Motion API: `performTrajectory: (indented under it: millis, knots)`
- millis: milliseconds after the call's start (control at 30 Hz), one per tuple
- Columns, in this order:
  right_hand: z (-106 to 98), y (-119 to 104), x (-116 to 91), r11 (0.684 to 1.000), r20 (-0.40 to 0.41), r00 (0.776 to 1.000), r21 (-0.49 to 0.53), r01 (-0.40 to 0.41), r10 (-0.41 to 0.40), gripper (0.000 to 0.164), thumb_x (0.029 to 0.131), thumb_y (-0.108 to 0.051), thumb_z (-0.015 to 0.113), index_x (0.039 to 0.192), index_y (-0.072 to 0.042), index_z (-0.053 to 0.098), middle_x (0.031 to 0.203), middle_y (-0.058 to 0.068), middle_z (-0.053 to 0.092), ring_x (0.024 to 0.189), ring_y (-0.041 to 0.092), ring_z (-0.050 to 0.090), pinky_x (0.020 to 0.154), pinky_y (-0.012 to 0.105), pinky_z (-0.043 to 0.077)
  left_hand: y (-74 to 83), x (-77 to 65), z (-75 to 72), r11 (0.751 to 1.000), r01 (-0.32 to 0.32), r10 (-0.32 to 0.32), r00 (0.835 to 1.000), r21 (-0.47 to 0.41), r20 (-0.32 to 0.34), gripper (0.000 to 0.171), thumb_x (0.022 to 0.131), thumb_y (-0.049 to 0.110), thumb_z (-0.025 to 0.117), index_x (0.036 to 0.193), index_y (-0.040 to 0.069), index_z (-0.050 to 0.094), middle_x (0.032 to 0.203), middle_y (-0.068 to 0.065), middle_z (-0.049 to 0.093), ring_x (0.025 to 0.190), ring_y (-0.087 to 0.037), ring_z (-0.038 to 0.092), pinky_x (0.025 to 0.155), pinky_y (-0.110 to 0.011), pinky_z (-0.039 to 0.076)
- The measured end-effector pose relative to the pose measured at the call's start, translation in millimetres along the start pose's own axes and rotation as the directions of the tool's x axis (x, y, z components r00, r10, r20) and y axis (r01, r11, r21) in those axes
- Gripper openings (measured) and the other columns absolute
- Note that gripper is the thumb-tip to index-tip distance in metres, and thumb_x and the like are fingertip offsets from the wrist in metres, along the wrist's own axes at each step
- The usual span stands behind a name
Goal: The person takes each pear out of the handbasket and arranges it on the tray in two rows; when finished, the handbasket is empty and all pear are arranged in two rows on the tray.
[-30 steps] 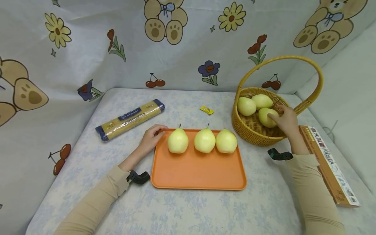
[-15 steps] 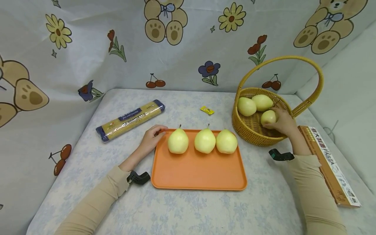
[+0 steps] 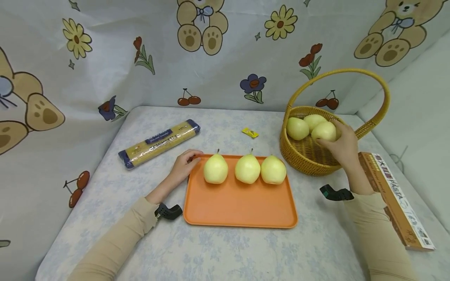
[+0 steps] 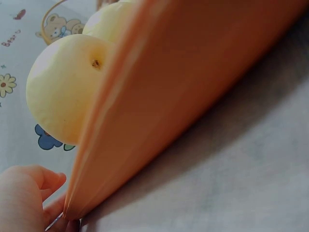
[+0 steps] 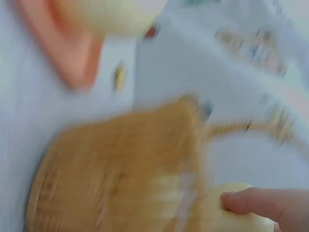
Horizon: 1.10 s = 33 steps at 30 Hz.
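Inside the wicker basket (image 3: 306,166), my right hand (image 3: 344,145) grips a pale yellow pear (image 3: 323,132), thumb on the near side and fingers behind. In the right wrist view the thumb presses on this pear (image 5: 215,212) above the blurred basket rim. Two more pears (image 3: 297,128) lie beside it in the basket. My left hand (image 3: 183,166) holds the far left corner of the orange tray (image 3: 239,210); in the left wrist view the fingers (image 4: 50,176) curl at that corner. Along the tray's far side, three pears (image 3: 215,169) stand in a row.
A spaghetti packet (image 3: 159,143) lies slanted at the back left. Behind the tray is a small yellow wrapped piece (image 3: 250,132). A long pasta box (image 3: 397,201) lies right of my right forearm. The basket's tall handle (image 3: 384,97) arches over its opening.
My right hand has shifted its hold on the pear and lifted it somewhat within the basket, toward the other two. The left hand stays at the tray corner.
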State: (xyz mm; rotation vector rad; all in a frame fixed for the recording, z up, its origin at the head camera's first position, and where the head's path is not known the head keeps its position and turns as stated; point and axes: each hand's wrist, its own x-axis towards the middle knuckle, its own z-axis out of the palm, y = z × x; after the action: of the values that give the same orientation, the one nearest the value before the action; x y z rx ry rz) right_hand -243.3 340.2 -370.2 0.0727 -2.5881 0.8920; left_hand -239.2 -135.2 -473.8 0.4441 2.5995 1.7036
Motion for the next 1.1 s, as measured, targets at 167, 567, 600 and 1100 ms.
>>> performTrajectory:
  millis: [167, 567, 600, 1100]
  knots:
    - [6, -56, -24, 0.992, -0.011, 0.997, 0.092, 0.084, -0.083, 0.073, 0.073, -0.008, 0.081, 0.138, -0.002, 0.048, 0.134, 0.026, 0.049, 0.117, 0.04, 0.044, 0.088, 0.049, 0.037, 16.3, -4.9, -2.5, 1.0, 0.002, -0.002, 1.0, 0.01, 0.006, 0.028, 0.097, 0.014, 0.054, 0.12, 0.0, 0.063, 0.126, -0.019, 0.059, 0.104, -0.026, 0.053, 0.085, -0.027, 0.043]
    - [71, -158, -115, 0.887, 0.206, 0.888, 0.317, 0.336, -0.41, 0.074, 0.066, -0.013, 0.087, 0.133, -0.01, 0.055, 0.135, 0.013, 0.051, 0.122, 0.027, 0.051, 0.092, 0.034, 0.05, 35.1, -10.1, -6.0, 1.0, 0.015, -0.015, 1.0, 0.004, 0.021, 0.028, 0.097, 0.011, 0.054, 0.119, -0.003, 0.062, 0.126, -0.021, 0.058, 0.109, -0.032, 0.054, 0.091, -0.037, 0.044]
    - [75, -164, -122, 0.883, 0.241, 0.872, 0.322, 0.342, -0.425, 0.074, 0.067, -0.016, 0.087, 0.133, -0.011, 0.054, 0.136, 0.011, 0.051, 0.124, 0.027, 0.05, 0.094, 0.041, 0.049, 34.8, -9.6, -6.6, 1.0, 0.016, -0.016, 1.0, 0.004, 0.02, 0.028, 0.097, 0.011, 0.054, 0.119, -0.003, 0.063, 0.126, -0.021, 0.058, 0.109, -0.031, 0.054, 0.091, -0.037, 0.044]
    - [132, -194, -167, 0.895, 0.521, 0.727, 0.252, 0.369, -0.447, 0.071, 0.075, -0.032, 0.081, 0.138, -0.023, 0.05, 0.142, 0.001, 0.043, 0.123, 0.02, 0.053, 0.092, 0.038, 0.051, 37.2, -9.7, -6.1, 1.0, -0.002, 0.001, 1.0, 0.014, 0.021, 0.028, 0.097, 0.01, 0.054, 0.119, -0.004, 0.063, 0.124, -0.021, 0.059, 0.106, -0.03, 0.054, 0.088, -0.035, 0.043]
